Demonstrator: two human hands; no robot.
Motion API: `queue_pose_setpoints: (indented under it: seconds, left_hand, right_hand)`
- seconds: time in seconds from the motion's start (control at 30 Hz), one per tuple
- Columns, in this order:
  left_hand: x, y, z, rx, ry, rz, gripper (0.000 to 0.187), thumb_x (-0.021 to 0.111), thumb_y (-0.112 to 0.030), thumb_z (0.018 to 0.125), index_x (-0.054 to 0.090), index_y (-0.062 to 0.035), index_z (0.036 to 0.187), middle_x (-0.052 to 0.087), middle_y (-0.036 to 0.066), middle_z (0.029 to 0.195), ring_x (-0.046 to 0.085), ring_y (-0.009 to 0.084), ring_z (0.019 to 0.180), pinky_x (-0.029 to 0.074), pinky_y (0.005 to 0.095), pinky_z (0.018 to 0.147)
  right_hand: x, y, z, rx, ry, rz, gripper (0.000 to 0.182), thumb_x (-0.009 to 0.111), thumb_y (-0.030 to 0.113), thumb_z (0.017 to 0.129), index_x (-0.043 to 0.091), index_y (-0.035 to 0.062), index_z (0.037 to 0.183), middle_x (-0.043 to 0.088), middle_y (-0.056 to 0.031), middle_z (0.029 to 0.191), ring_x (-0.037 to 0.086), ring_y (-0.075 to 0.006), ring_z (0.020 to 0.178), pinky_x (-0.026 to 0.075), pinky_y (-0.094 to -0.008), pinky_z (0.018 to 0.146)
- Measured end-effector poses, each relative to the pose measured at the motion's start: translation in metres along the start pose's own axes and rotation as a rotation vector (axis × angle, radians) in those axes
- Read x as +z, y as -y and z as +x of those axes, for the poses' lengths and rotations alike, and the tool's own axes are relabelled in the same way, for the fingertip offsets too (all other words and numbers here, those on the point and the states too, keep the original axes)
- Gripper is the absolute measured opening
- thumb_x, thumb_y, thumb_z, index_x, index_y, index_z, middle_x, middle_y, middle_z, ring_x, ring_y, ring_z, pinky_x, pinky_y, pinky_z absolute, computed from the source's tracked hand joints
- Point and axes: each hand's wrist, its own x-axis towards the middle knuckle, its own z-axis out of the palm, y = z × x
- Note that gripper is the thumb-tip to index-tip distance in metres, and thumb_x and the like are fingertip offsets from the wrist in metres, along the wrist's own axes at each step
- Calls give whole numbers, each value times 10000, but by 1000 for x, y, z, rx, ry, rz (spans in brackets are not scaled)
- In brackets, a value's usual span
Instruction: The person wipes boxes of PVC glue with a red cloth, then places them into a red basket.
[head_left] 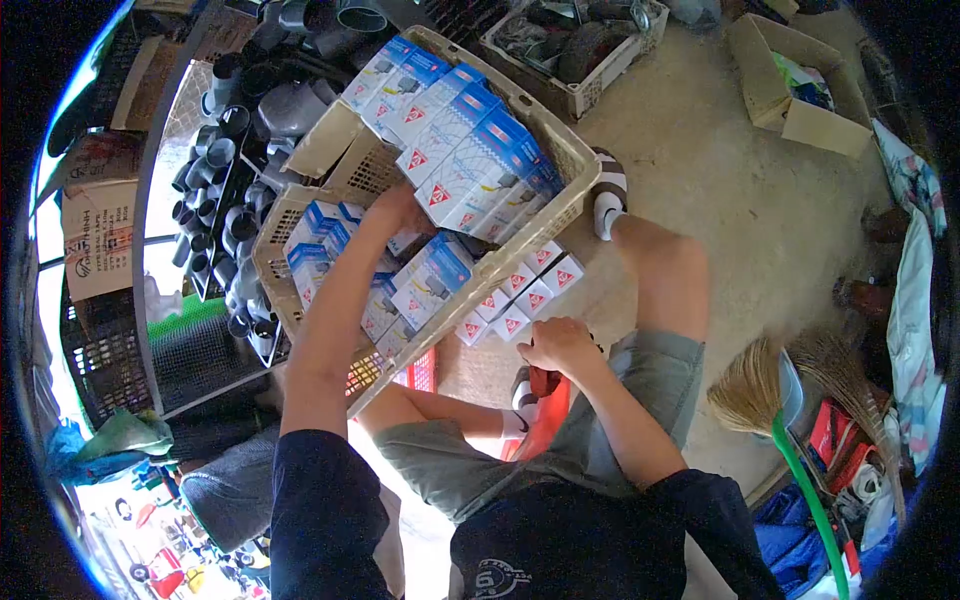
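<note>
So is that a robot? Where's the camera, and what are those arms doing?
No robot here: these are a person's own bare hands. The only picture comes from a camera worn on that person's head, looking forward and down, so their knees show too. The left hand reaches into a beige crate among blue-and-white boxes. The right hand is curled near smaller white boxes beside the crate. I can't tell whether either hand grips anything. Farther off, an open cardboard box sits on the floor.

Beige crate (575,150) loaded up, blue-and-white boxes (465,155) beyond the left hand (398,212), more beside it; floor (690,180) past the right hand (558,345) bears a carton (757,78).
</note>
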Motion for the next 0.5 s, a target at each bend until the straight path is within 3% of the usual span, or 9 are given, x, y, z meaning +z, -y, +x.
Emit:
queue_pose_setpoints:
  seconds: [0.1,0.2,0.37,0.5]
  left_hand:
    - [-21,-15,1,-29,98,39,941,794,-546,621,494,-82,1382,611,242,1262,628,409,1101,530,457,930]
    - [-40,-35,1,-79,184,123,907,759,-570,635,516,-111,1379,629,233,1241,639,398,1090,532,458,928]
    - [-96,-74,-7,-212,309,267,857,701,-609,659,553,-160,1372,660,217,1205,658,380,1070,536,461,924]
    - [-92,-37,-16,-155,279,259,861,670,-622,669,505,-242,1424,664,220,1196,655,392,1071,533,482,919]
  right_hand:
    - [-4,-2,-3,6,12,10,548,558,509,869,695,9,1045,720,-186,968,700,-353,935,546,-475,816]
    - [-2,1,-4,12,-37,38,465,616,457,833,730,21,944,727,-191,934,714,-339,892,561,-471,791]
    - [4,0,-3,-26,-58,9,520,573,496,855,712,10,979,719,-197,932,705,-364,892,550,-486,800]
    - [5,0,-1,-8,-27,-17,541,558,517,863,704,10,985,711,-210,934,695,-382,903,541,-499,810]
